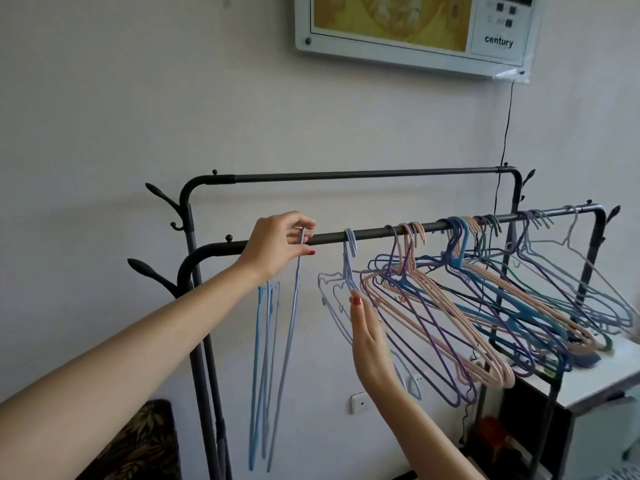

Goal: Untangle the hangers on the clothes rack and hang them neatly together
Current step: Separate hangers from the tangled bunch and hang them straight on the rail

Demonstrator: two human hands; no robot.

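A dark metal clothes rack (pixel 381 231) with two rails is seen against a pale wall; the front rail carries all the hangers, the rear rail none. To the right, behind the rack, a white bench (pixel 602 372) is partly visible.

The largest share of the work is judged to remain: a tangled mass of hangers (pixel 485 306) in pink, purple, blue and green is bunched along the right half of the front rail, their frames crossed and slanted through one another. Just left of that mass, a pale lilac hanger (pixel 341 289) hangs by its hook, apart from the rest, and is touched by the straight fingertips of the right hand (pixel 372 344), which is spread and grips nothing. At the left end of the rail, a small group of blue hangers (pixel 273 358) hangs edge-on and close together; this sorted group is judged to be the finished part. The hook of the nearest of them is pinched between thumb and curled fingers of the left hand (pixel 277 247), right at the rail. The task is therefore judged to be in its early stage.

High on the wall, a white-framed panel (pixel 415 32) with a yellow picture is mounted; the word "century" is printed on its right part. Other marks there are too small to be read.
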